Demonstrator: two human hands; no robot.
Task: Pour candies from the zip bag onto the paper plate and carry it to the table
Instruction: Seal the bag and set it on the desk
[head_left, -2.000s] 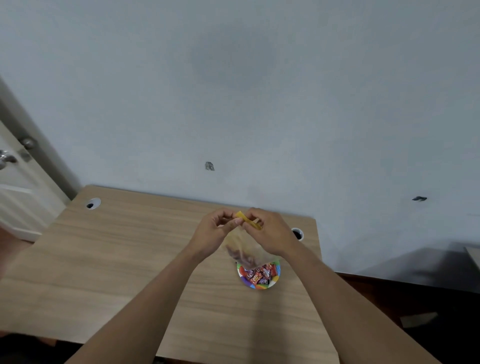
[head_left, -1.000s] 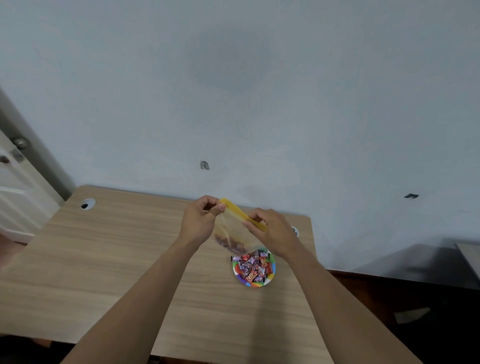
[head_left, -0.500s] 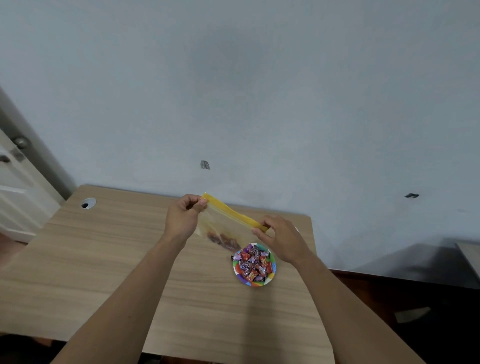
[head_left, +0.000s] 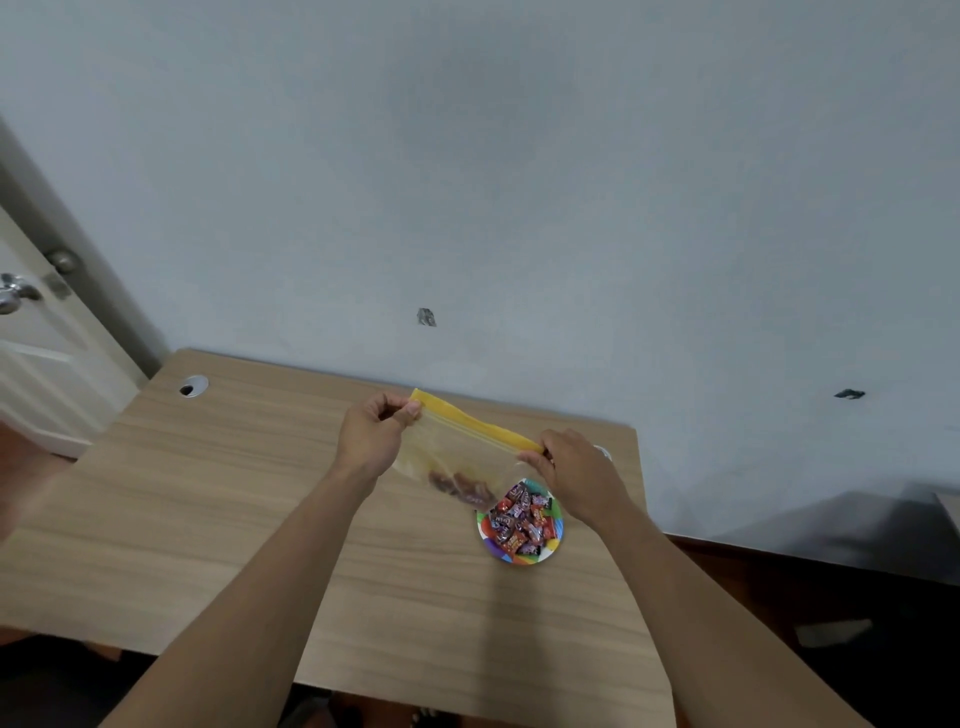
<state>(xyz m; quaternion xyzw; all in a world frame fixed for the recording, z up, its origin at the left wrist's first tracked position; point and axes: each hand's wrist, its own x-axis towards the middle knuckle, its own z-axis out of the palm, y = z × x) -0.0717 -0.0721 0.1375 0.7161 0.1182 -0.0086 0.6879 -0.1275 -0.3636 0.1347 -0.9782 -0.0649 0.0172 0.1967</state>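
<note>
Zip bag (head_left: 457, 457) now stretched flat w/ yellow strip pulled taut btwn left hand (head_left: 371, 434) & right hand (head_left: 576, 470) pinch grips above bench (head_left: 208, 509), few candies left inside, paper plate (head_left: 521, 522) heaped just below: pour nearly done.

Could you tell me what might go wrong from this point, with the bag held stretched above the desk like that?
A few candies remain in the zip bag, whose low corner hangs beside the paper plate, not over it; tipped out here, they could land on the desk. The plate sits heaped near the desk's right edge, so the right hand could nudge it. It may also sag and spill when carried.
</note>
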